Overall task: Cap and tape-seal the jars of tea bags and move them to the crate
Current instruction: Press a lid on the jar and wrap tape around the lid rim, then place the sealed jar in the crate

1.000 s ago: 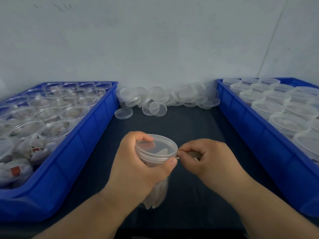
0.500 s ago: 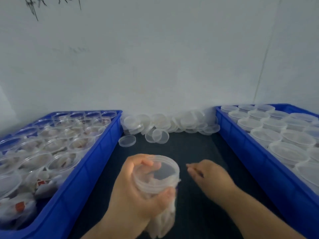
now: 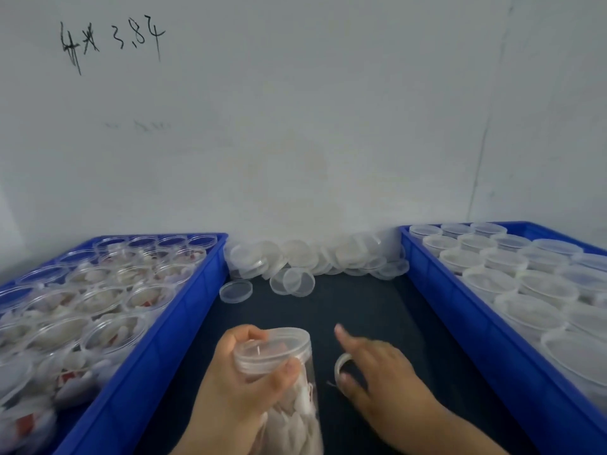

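My left hand (image 3: pixel 236 385) grips a clear jar of white tea bags (image 3: pixel 289 395) around its capped top, tilted toward me over the dark table. Its clear lid (image 3: pixel 272 351) sits on the mouth. My right hand (image 3: pixel 381 372) is just right of the jar. A small roll of clear tape (image 3: pixel 341 361) sits under its fingers, the thumb against the roll and the index finger stretched forward. To the right, a blue crate (image 3: pixel 460 326) holds several capped jars.
A blue crate (image 3: pixel 164 326) on the left holds several open jars of tea bags. Loose clear lids (image 3: pixel 315 261) are piled against the white wall at the back of the dark table (image 3: pixel 361 310), with a few lying nearer.
The view has tipped upward, showing more wall. My left hand has tilted the jar toward me. My right hand has left the jar's rim and now has the tape roll beside the jar.
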Demonstrator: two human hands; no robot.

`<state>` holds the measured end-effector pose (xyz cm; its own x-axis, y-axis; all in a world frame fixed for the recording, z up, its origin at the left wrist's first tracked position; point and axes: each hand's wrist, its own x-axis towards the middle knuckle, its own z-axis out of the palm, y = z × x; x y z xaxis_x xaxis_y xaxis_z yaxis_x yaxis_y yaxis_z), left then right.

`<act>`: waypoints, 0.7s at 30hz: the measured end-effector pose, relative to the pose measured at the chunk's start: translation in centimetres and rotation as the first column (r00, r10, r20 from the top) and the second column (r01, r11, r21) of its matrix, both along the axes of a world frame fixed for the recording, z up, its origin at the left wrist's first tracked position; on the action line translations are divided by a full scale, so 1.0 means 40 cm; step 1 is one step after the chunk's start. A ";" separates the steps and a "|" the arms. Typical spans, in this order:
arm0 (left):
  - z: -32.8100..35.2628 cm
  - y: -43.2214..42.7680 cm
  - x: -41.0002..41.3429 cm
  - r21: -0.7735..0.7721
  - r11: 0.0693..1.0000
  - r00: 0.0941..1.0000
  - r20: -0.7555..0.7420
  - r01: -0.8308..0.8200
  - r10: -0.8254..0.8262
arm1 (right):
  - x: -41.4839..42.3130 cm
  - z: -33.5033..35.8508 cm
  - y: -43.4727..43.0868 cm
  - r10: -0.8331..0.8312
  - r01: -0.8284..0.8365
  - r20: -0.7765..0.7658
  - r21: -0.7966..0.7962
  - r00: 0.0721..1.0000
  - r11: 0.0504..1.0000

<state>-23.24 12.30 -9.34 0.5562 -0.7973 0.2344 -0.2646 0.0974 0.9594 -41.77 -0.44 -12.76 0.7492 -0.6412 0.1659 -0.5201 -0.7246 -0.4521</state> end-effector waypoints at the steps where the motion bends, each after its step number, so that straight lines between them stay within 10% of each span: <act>1: 0.005 -0.002 0.001 0.007 0.999 0.999 -0.005 0.034 -0.034 | -0.003 0.030 0.024 0.008 -0.038 0.227 0.127 0.974 0.991; 4: 0.016 0.000 -0.027 0.016 0.993 0.992 0.046 0.117 -0.118 | 0.003 0.099 0.096 0.109 -0.306 0.531 0.299 0.840 0.904; 15: 0.036 0.056 -0.019 -0.034 0.891 0.889 0.080 0.454 -0.450 | 0.001 0.134 0.109 0.446 -0.647 0.576 0.201 0.685 0.735; 21: 0.021 0.063 0.009 0.015 0.904 0.896 0.120 0.428 -0.427 | -0.029 0.205 0.113 0.370 -0.551 0.433 0.442 0.822 0.708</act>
